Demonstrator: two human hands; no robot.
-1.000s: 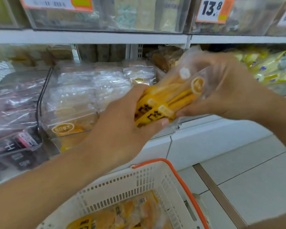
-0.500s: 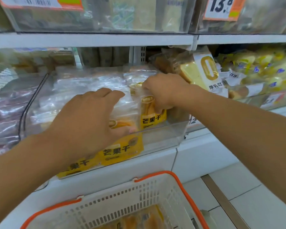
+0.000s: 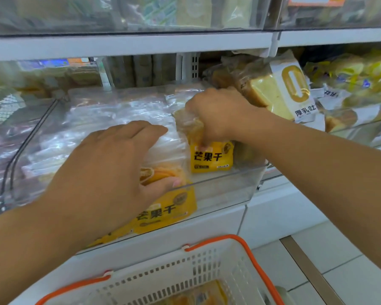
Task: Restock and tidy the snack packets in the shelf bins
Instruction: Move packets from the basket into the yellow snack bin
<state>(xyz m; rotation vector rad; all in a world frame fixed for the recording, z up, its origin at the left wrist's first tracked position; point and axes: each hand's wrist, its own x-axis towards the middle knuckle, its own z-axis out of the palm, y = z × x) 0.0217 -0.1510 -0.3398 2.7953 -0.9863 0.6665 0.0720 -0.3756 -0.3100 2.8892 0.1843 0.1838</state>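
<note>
right grip pinching upright mango packet – in bin | left grip flat, pressing packets

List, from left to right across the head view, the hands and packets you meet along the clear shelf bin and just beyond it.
Left hand → flat mango packet under it → upright mango packet → right hand gripping its top → bread loaf bag.

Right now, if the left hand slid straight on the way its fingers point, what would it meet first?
Probably the upright mango packet that the right hand grips: the left hand's fingers point right and back across the clear packets. Depth is unclear, so it might pass behind.
</note>
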